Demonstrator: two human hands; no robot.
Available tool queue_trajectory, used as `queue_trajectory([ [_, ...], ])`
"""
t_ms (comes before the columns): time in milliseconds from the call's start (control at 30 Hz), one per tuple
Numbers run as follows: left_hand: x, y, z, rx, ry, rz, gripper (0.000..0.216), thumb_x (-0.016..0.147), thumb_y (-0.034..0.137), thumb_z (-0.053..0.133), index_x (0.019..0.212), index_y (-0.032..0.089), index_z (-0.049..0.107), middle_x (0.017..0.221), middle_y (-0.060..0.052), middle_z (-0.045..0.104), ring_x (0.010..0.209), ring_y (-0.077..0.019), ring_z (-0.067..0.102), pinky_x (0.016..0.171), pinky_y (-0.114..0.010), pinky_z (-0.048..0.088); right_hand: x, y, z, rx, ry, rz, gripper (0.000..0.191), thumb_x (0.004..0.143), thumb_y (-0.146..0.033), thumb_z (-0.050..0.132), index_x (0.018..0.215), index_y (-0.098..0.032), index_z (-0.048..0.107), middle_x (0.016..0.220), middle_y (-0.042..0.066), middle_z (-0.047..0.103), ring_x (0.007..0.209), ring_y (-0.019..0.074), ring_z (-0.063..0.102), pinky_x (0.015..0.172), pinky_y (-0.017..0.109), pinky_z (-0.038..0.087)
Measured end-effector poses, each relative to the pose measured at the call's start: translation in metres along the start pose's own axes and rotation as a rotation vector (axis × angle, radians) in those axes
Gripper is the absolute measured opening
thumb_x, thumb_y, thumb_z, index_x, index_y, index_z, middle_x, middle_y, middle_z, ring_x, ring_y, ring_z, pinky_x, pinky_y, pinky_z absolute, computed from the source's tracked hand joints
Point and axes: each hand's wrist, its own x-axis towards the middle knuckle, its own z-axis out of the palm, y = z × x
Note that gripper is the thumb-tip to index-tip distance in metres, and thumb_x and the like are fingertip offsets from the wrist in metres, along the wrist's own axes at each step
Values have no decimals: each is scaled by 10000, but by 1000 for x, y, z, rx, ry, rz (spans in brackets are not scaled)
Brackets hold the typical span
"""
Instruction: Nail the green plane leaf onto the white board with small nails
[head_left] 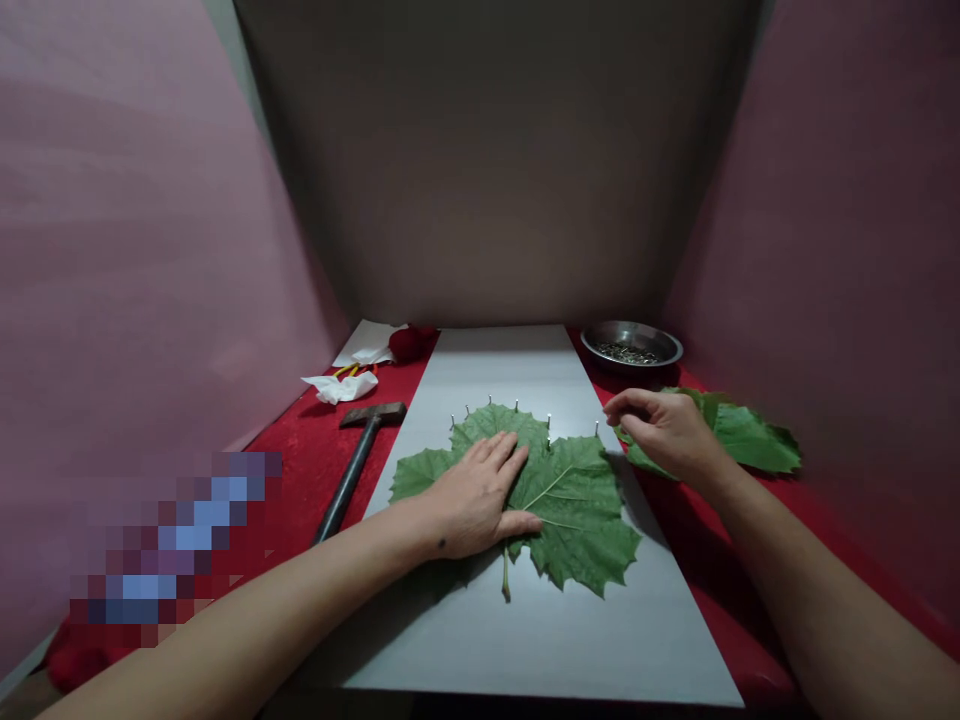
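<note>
A large green leaf lies on a white board, with several small nails standing along its upper edge. My left hand rests flat on the leaf's middle, fingers stretched out. My right hand hovers at the leaf's right tip beside the rightmost nail. Its fingers are curled and pinched together; whether they hold anything is too small to make out.
A hammer lies on the red cloth left of the board. A metal bowl of nails sits at the back right. More leaves lie right of the board. Crumpled white paper and a dark red object are at the back left. Walls enclose three sides.
</note>
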Motion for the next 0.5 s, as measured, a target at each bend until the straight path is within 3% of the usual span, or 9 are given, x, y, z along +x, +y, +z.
queue_trajectory([
  [233, 0, 1, 4, 10, 8, -10, 831, 851, 673, 318, 1422, 73, 241, 1495, -197, 177, 1378, -333, 119, 1089, -467, 198, -3, -6, 3, 8, -166, -74, 253, 702, -145, 458, 783, -198, 692, 723, 2, 701, 636, 136, 626, 613, 235, 464],
  [367, 0, 1, 9, 11, 28, -14, 832, 855, 669, 312, 1433, 79, 215, 1498, -195, 171, 1376, -334, 123, 1095, -461, 187, -5, -11, 4, -204, -342, -142, 292, 719, -122, 470, 861, -211, 709, 793, 20, 708, 696, 155, 624, 640, 252, 446],
  [500, 0, 2, 11, -3, 58, -10, 791, 859, 657, 330, 1449, 150, 185, 1506, -177, 157, 1370, -351, 137, 1081, -480, 206, -7, -12, 7, -365, -411, -186, 293, 754, -131, 468, 879, -229, 715, 818, 38, 697, 731, 173, 617, 668, 263, 432],
])
